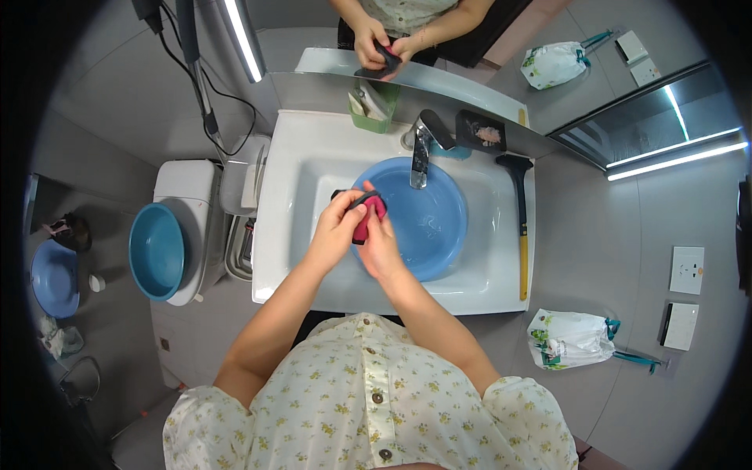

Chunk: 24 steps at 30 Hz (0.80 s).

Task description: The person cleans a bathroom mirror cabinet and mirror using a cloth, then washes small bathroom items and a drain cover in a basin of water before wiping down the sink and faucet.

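Above the left part of a light blue basin [461,217], both hands hold a small pink-and-black fabric item [372,220]. My left hand [338,226] grips it from the left, with the thumb on the pink part. From the right, my right hand [380,244] presses its fingers against the pink side. What kind of item it is cannot be told, as the hands partly cover it. The basin sits in a white washbasin [499,288] and appears to hold some clear water. A chrome faucet [419,161] reaches over its far rim.
Behind the sink stand a green container [370,123] and a black soap dish [464,132]. A yellow-handled squeegee [523,235] lies along the right rim. At left, a teal basin [156,252] rests on a white appliance [185,179]. A white bag [570,341] hangs at right.
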{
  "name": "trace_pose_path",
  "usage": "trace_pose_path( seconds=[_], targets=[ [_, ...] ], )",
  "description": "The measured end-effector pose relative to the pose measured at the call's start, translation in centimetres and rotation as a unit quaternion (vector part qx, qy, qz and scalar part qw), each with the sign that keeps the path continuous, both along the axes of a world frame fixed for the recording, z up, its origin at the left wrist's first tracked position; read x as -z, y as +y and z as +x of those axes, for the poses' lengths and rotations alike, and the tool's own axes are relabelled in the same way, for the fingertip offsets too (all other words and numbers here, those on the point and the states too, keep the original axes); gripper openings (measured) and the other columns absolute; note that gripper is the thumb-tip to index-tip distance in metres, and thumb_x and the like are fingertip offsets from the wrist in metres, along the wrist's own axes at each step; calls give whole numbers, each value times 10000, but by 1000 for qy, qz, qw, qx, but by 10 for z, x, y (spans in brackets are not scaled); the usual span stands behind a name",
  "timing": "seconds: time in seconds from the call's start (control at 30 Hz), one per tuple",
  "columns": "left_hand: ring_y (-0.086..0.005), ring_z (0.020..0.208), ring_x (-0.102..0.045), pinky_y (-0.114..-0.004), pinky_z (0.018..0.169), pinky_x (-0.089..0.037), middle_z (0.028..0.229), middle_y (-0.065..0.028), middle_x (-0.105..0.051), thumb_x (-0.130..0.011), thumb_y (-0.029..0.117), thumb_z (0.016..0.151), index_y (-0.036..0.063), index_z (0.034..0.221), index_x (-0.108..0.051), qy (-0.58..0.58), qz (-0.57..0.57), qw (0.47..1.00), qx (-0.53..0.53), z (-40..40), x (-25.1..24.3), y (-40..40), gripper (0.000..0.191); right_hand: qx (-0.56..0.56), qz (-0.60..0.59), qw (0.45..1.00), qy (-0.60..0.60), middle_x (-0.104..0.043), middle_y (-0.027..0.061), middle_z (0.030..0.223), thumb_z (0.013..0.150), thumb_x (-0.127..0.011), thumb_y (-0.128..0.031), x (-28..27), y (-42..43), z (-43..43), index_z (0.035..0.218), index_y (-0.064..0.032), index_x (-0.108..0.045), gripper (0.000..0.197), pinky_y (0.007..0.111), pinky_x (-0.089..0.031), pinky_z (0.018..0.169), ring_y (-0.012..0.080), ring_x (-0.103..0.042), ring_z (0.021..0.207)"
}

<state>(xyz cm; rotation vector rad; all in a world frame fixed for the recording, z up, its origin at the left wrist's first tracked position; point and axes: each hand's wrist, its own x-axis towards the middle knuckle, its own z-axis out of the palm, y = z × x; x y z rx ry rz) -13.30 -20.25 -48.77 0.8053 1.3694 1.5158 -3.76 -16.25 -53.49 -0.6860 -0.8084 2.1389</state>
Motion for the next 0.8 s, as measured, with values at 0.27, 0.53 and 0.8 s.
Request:
trace_pose_path(
  seconds=[0.27, 0.53, 0.8],
  targets=[
    [-159, 798, -591, -278, 706, -475, 877, -108, -593, -644, 42, 768, -19, 973, -629, 354, 66, 932, -45, -5, -9, 33, 215, 122, -95, 987, 49, -536, 59, 1098, 949, -503, -66, -40, 27, 4, 1164, -61, -457, 220, 281, -460, 877, 145, -548, 1012],
    [-81, 632, -554, -246, 601, -470, 699, -26, -596, -759, 78, 704, 23, 920, -534, 132, 31, 988, -72, -24, -11, 99, 317, 73, 63, 995, 16, -575, 42, 1078, 943, -527, -63, -50, 99, 5, 1159, -53, -495, 219, 280, -474, 871, 134, -576, 980],
    [-335, 1055, -511, -408, 886, -439, 1177, -223, -483, -908, 368, 493, -53, 1187, -400, 375, 5, 816, -440, -28, 61, 177, 958, 102, 67, 992, -5, -573, 46, 1082, 940, -553, -101, -40, 132, 21, 1195, -38, -484, 272, 293, -485, 851, 144, -582, 962]
  ],
)
